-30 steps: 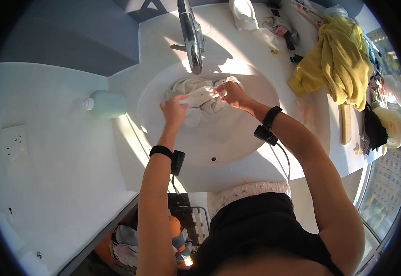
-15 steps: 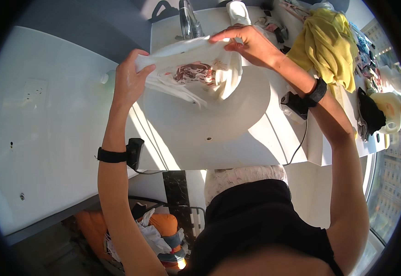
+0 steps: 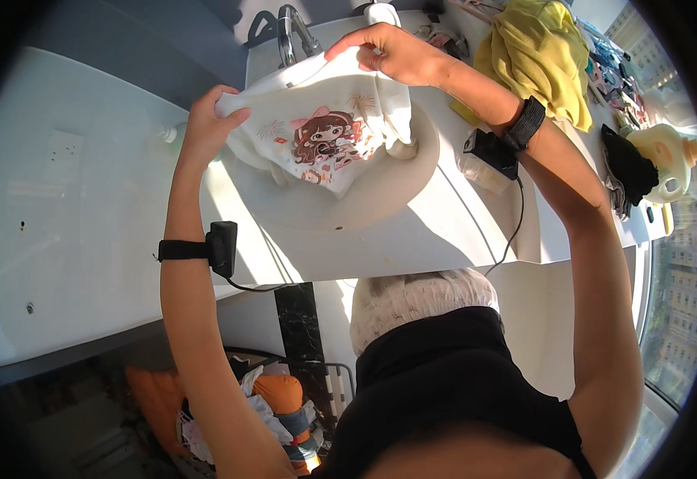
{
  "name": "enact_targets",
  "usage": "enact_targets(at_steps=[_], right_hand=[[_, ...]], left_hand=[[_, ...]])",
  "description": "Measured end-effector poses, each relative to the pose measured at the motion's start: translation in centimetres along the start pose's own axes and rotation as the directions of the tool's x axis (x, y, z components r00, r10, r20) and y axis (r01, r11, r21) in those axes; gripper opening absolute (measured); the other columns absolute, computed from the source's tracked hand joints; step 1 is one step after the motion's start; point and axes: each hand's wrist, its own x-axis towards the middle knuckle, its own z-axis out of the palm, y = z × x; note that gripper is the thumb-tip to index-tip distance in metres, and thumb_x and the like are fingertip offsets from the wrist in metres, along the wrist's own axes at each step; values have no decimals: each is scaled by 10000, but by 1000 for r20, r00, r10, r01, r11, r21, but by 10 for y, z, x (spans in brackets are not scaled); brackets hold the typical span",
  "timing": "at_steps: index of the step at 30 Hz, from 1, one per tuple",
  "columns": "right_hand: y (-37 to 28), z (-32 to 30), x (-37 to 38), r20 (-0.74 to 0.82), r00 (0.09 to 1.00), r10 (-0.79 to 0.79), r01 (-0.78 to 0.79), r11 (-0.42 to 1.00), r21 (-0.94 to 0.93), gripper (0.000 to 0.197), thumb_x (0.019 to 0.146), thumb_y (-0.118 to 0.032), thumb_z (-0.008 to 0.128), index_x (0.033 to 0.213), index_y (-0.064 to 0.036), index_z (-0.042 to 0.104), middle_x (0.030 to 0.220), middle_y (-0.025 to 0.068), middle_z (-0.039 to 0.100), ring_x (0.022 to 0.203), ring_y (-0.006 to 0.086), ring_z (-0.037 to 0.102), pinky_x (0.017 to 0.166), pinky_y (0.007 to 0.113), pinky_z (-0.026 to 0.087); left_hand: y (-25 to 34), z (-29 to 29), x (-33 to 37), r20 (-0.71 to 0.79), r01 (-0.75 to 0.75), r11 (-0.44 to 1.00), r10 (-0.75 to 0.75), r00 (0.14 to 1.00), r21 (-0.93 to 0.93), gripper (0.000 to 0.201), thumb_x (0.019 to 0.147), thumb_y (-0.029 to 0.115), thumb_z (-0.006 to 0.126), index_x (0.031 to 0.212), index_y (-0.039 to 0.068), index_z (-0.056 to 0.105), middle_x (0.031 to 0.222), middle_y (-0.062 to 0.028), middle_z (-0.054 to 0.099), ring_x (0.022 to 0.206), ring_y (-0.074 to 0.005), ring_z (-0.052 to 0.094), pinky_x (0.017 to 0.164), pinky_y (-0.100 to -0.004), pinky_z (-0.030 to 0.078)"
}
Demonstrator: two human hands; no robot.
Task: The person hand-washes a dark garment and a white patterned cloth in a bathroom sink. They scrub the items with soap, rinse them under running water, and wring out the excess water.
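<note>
Over the sink [image 3: 412, 191], my left hand [image 3: 204, 128] and right hand [image 3: 396, 52] pinch the printed white garment [image 3: 324, 136] spread — lifted out, not yet set down.

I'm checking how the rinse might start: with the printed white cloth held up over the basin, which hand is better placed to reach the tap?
Probably the right hand: it grips the cloth right beside the tap; the left hand is farther away.

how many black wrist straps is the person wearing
2: one on the left forearm, with a small black box on it, and one on the right wrist, with a box hanging below. Both hands hold up a white printed garment.
</note>
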Motion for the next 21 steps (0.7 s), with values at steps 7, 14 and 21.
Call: enact_targets(at_steps=[7, 14, 21], right_hand=[[-9, 5, -2, 98, 989, 115, -133, 972, 196, 467, 729, 150, 417, 1074, -80, 632, 655, -28, 361, 639, 83, 341, 688, 223, 373], [18, 29, 15, -52, 993, 101, -100, 995, 31, 484, 749, 127, 457, 1138, -123, 603, 841, 22, 483, 797, 133, 472, 796, 258, 416], [-25, 108, 2, -264, 841, 473, -504, 862, -61, 260, 794, -137, 630, 1052, -103, 615, 1106, 130, 532, 1008, 237, 555, 831, 322, 465]], left_hand=[[-13, -3, -7, 118, 76, 974, -52, 992, -212, 287, 751, 110, 687, 987, 12, 557, 886, -57, 608, 804, -115, 552, 714, -258, 436], [-32, 11, -4, 228, 239, 790, -129, 965, -565, 338, 801, 118, 659, 1070, -18, 508, 974, -87, 591, 882, -148, 572, 785, -277, 454], [-82, 55, -21, 371, 446, 338, -264, 890, -829, 362, 842, 113, 611, 1123, -66, 470, 1081, -131, 560, 982, -225, 562, 861, -347, 462]])
